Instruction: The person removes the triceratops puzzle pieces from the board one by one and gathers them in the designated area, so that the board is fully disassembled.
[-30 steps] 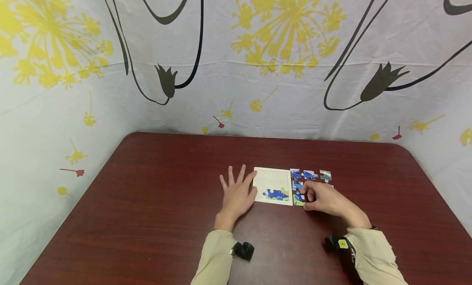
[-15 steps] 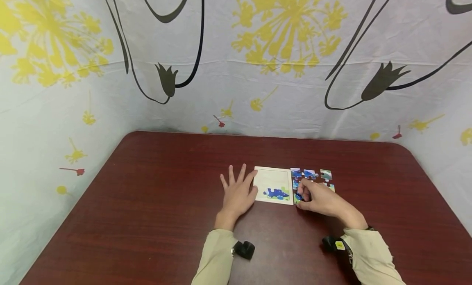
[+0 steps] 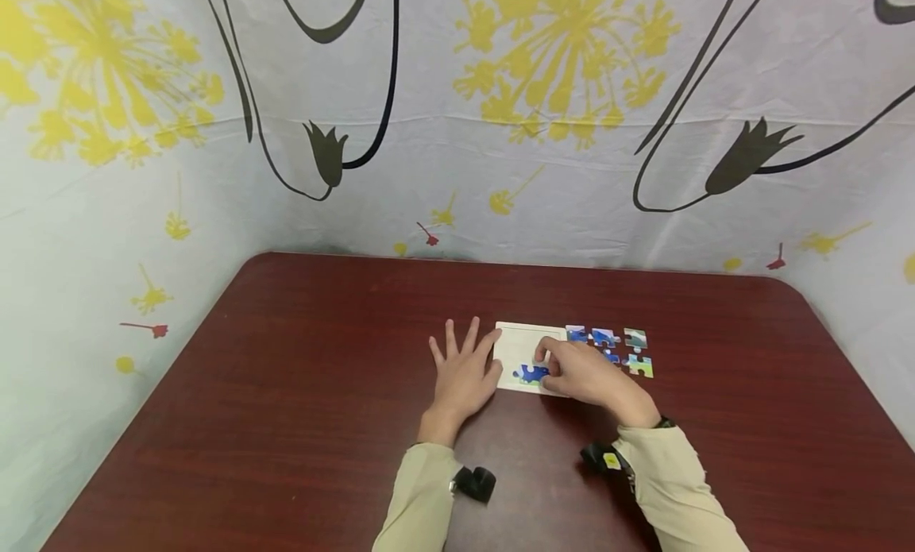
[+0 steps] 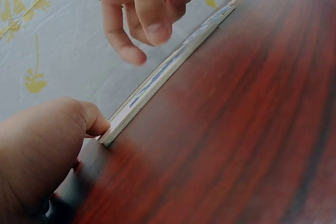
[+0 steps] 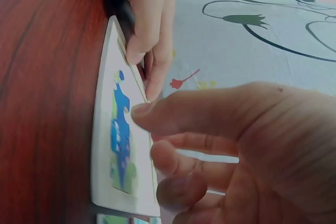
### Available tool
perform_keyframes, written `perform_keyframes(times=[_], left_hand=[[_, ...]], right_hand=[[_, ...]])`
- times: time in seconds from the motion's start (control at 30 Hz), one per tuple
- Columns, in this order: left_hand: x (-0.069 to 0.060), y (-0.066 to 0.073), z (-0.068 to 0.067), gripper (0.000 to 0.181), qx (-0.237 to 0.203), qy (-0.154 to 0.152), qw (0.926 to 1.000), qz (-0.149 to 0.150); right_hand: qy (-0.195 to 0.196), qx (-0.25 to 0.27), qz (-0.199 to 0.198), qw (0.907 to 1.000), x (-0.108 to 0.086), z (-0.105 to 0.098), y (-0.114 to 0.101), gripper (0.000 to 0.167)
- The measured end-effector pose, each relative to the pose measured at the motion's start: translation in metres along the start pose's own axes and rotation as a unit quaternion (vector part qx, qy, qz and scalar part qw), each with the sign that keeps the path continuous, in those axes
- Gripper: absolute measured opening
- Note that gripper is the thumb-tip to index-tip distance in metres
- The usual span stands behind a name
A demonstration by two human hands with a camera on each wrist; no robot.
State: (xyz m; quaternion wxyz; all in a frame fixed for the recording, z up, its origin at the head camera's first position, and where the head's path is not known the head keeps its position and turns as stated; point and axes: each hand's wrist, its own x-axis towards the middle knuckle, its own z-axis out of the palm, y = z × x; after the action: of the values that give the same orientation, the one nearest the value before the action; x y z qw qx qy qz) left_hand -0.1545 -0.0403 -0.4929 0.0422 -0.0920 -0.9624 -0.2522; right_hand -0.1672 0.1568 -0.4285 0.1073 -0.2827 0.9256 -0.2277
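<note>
My left hand rests spread on the table, its index finger and thumb touching the left edge of a white puzzle tray. Joined puzzle pieces showing a blue dinosaur lie along the tray's near side. Over the tray's right part hovers my right hand, fingers bent and thumb apart from them. In both wrist views, no piece shows between the thumb and fingertips of this right hand. From the head, it hides the tray's lower right corner and some ground beside it.
Loose puzzle pieces lie right of the tray, among them a blue piece, a grey-green piece and a green piece. The dark red table reaches back to a white patterned cloth.
My right hand has moved left, from the loose pieces to above the tray. The left hand stays at the tray's left edge.
</note>
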Motion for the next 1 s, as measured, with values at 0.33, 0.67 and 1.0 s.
perform_keyframes(times=[0.33,0.67,1.0], left_hand=[[-0.0010,-0.0011,0.0009,0.049,0.008,0.003,1.0000,0.003],[0.0002,-0.0001,0.0005,0.049,0.013,0.006,0.9999,0.006],[0.0003,0.0006,0.0002,0.049,0.013,0.006,0.9999,0.003]], right_hand=[[-0.008,-0.021,0.035,0.9992,0.0013,0.0055,-0.0032,0.021],[-0.012,0.007,0.019,0.9997,0.0006,0.0056,0.0020,0.020],[-0.013,0.014,0.004,0.9998,-0.0005,0.0045,0.0018,0.020]])
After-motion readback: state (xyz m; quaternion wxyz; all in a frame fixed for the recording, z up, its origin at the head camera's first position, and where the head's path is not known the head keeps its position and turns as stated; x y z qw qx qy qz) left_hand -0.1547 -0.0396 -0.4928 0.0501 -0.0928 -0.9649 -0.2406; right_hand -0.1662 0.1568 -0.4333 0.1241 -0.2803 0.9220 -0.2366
